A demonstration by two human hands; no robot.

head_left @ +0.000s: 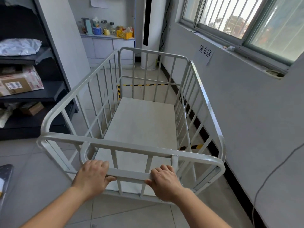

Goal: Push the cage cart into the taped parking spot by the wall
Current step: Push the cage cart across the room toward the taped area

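A white metal cage cart (pixel 139 145) with barred sides and a bare pale floor stands in front of me, its right side close along the wall. My left hand (pixel 93 176) and my right hand (pixel 164 181) both grip the flat handle bar (pixel 128 174) at its near end. Yellow-and-black floor tape (pixel 144 85) shows through the far bars, with a side strip at the left and another piece (pixel 191 147) by the wall at the right. A paper sign (pixel 205 52) hangs on the wall above the spot.
Dark shelving (pixel 32 96) with boxes and bags stands to the left. Beyond the tape stand a tall white floor air conditioner (pixel 150 33) and a low cabinet (pixel 107 45) with bottles. A barred window (pixel 246 18) tops the right wall. A cable (pixel 271 175) hangs down that wall.
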